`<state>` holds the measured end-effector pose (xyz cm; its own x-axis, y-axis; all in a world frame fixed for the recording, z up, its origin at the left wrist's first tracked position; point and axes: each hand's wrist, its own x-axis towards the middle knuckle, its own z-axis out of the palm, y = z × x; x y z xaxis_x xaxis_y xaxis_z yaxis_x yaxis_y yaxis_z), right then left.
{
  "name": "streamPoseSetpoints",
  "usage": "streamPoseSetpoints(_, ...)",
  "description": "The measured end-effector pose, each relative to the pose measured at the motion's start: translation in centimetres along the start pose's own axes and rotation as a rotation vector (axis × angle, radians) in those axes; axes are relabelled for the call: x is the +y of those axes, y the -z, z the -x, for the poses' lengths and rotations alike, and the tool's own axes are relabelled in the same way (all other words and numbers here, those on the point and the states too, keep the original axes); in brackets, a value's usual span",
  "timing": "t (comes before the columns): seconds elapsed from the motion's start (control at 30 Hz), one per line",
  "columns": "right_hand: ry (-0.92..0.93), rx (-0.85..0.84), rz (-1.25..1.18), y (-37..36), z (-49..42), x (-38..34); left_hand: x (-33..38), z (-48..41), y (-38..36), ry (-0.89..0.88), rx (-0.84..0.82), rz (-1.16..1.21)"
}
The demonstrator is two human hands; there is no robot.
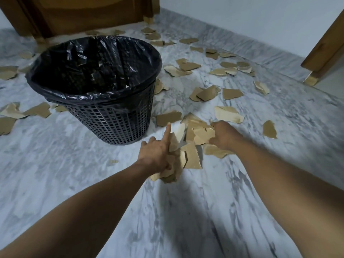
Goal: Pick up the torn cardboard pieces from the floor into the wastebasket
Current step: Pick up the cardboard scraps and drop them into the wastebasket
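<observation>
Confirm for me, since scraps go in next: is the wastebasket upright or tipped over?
Upright. The wastebasket stands on its base on the floor, its open mouth facing up, black liner folded over the rim.

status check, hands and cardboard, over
Left grip holds cardboard bundle. Right grip pinches loose pieces. Wastebasket close on the left, mouth open, path clear. Many scraps on floor.

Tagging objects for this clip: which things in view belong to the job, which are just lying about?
Job: left hand, right hand, held cardboard pieces, loose cardboard pieces, wastebasket, black liner.
Lying about: wooden door, door frame, marble floor.
</observation>
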<state>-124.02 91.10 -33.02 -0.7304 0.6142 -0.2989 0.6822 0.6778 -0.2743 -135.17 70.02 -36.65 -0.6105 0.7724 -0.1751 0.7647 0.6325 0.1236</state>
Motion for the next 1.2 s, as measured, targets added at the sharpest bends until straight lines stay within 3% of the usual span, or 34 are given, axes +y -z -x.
streamPoseSetpoints(0.1, 0.087, -0.044, 0.098, 0.5, -3.3, -1.2, -0.1, -1.7, 1.2, 0.001, 0.069, -0.095)
streamPoseSetpoints(0.27, 0.159, -0.106, 0.340, -0.8, -7.8, -2.6, -0.3, -6.3, 2.1, -0.072, 0.033, -0.168)
streamPoseSetpoints(0.47, 0.203, -0.262, 0.504, 0.6, -10.7, -4.8, 0.8, -13.3, 3.6, -0.164, -0.317, -0.367)
streamPoseSetpoints(0.6, 0.162, -0.252, 0.477, 0.2, -11.1, -4.5, 0.0, -14.8, 3.7, -0.193, -0.453, -0.230)
streamPoseSetpoints(0.83, 0.129, -0.227, 0.401, -0.5, -10.6, -3.9, 0.4, -13.2, 4.1, -0.104, -0.356, -0.073)
streamPoseSetpoints(0.97, 0.114, -0.236, 0.291, -0.8, -9.5, -3.4, 0.6, -11.6, 4.1, -0.194, -0.317, -0.120)
streamPoseSetpoints(1.07, 0.109, -0.204, 0.369, -1.3, -8.6, -3.5, 0.9, -10.0, 3.6, -0.206, -0.313, -0.162)
streamPoseSetpoints(1.2, 0.129, -0.360, 0.433, -2.2, -6.9, -3.9, 0.1, -6.7, 2.8, -0.152, -0.303, -0.093)
